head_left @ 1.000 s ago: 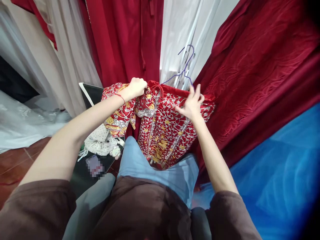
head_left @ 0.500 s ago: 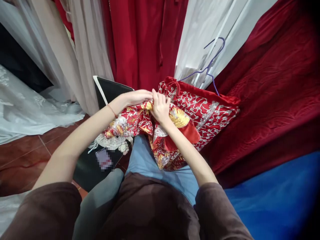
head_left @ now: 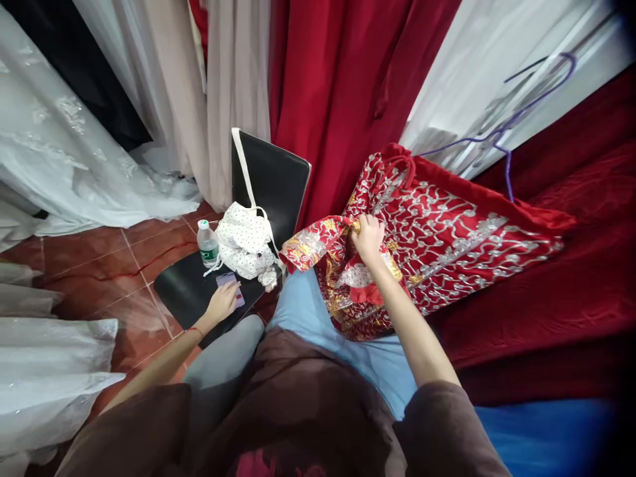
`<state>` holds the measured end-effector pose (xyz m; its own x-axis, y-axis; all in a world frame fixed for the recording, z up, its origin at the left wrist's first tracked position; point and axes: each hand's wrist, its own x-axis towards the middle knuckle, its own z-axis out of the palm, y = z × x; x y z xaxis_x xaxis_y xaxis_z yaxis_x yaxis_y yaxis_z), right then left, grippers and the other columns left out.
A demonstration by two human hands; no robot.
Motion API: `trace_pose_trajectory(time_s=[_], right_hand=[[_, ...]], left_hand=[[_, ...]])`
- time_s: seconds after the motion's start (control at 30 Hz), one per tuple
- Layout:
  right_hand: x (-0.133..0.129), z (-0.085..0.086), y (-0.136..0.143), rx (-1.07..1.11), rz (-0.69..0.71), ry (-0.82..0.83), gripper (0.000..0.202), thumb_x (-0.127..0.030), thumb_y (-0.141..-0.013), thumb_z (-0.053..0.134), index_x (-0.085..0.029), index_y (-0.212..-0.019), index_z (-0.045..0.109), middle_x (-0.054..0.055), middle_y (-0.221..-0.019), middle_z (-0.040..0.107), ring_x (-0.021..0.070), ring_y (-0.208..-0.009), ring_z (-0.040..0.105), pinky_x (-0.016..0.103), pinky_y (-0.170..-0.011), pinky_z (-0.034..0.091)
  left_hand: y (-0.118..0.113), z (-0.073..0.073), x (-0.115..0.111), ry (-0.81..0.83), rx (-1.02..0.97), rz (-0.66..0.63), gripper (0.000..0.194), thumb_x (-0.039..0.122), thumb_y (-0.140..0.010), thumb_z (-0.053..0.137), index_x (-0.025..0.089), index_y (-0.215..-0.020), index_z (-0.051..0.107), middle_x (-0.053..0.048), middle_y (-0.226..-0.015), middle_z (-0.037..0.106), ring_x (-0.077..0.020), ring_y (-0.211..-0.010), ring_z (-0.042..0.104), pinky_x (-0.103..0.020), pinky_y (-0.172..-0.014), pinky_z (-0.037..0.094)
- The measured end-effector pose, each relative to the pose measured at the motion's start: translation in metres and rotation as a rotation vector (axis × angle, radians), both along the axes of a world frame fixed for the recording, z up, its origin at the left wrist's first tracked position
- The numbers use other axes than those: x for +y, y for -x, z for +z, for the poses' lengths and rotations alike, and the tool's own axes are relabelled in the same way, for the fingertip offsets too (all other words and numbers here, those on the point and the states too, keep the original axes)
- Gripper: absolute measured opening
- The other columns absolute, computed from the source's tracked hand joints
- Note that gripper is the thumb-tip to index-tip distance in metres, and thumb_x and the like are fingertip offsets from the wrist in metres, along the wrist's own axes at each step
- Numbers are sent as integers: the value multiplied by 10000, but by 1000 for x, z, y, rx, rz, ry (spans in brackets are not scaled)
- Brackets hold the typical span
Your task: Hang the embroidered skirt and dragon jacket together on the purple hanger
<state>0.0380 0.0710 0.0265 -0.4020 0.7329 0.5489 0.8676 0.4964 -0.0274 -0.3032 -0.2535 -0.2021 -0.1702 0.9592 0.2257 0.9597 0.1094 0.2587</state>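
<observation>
My right hand [head_left: 368, 237] is closed on a bunched part of the red embroidered garment [head_left: 437, 225], which has silver and gold patterns and lies over my lap. A purple hanger [head_left: 497, 132] sticks out of its top edge. My left hand [head_left: 223, 303] is at a flat purple packet [head_left: 233, 291] on the black chair seat [head_left: 181, 288], its fingers stretched out over it. Just above the packet sits a white dotted pouch [head_left: 243, 242], beside a small water bottle [head_left: 207, 244].
The black chair back [head_left: 273, 179] stands ahead. Red curtain-like cloth [head_left: 328, 79] hangs behind it, and pale gowns [head_left: 64, 146] hang at the left. Dark red fabric [head_left: 571, 285] is at the right, with blue cloth [head_left: 541, 430] below. Red floor tiles [head_left: 134, 278] show at the left.
My left hand has left the garment and moved down-left to the purple packet. My right hand still grips the garment. The view has shifted left, bringing the bottle and more of the chair into sight.
</observation>
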Motion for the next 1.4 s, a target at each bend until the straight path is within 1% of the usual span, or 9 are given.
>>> trace_pose_trajectory(time_s=[0.1,0.2,0.43,0.63,0.77,0.87,1.03,1.2,1.4], right_hand=[[-2,-2,2,9,24,-3,304,-158,-851,490,-124,-1120,627,184,-1111,659,308,-1052,518,422,-916,356],[-4,0,1,52,32,1,301,-155,-847,497,-133,-1118,627,181,-1122,656,303,-1049,516,420,-920,358],[-8,25,-7,384,47,7,217,-195,-863,503,-165,-1019,651,136,-1044,677,272,-1002,569,400,-905,422],[9,81,-60,854,1,-150,245,-360,-951,467,-176,-956,629,61,-872,651,205,-802,575,384,-814,485],[15,112,-115,858,-53,-159,286,-412,-939,483,-170,-941,634,70,-828,656,215,-772,584,413,-805,505],[4,122,-140,729,-65,-134,355,-424,-889,543,-169,-1121,624,120,-978,697,274,-896,623,492,-884,498],[-22,121,-122,454,202,-24,654,-372,-786,644,-185,-1399,512,145,-1226,674,337,-1080,615,540,-984,447],[-17,104,-102,561,173,119,244,-317,-879,497,-193,-974,685,43,-805,686,216,-751,592,372,-812,481],[8,93,-113,881,-10,-16,216,-329,-900,491,-203,-744,573,11,-702,613,171,-670,513,315,-750,445]], left_hand=[[-4,-16,-5,-9,-4,86,493,231,-928,363,25,-1288,628,-275,-1369,628,-366,-1321,584,-489,-1068,464],[-9,1,3,-107,-44,83,442,245,-938,378,71,-1258,630,-247,-1348,645,-357,-1293,601,-485,-1057,468],[-78,133,98,-447,-221,-164,273,261,-942,468,185,-1166,604,-139,-1166,690,-277,-1123,653,-441,-1028,495],[-145,206,216,-638,-357,-63,1051,371,-610,853,62,-1471,336,-326,-1562,338,-456,-1479,346,-572,-1170,356],[-173,248,282,-669,-565,-281,617,364,-793,729,116,-1319,521,-225,-1317,631,-342,-1251,611,-459,-1060,476],[-198,281,306,-659,-664,-241,265,323,-913,575,146,-1101,638,-126,-1000,738,-270,-937,708,-383,-880,532],[-240,323,301,-649,-619,-277,175,305,-935,563,189,-989,681,-59,-875,744,-237,-857,699,-322,-810,507],[-247,334,274,-414,-523,-386,116,238,-893,601,169,-934,685,-85,-902,755,-244,-873,706,-343,-828,534],[-243,350,157,-667,-488,-687,147,278,-958,595,202,-1035,694,-67,-1062,758,-195,-963,709,-358,-933,558]])
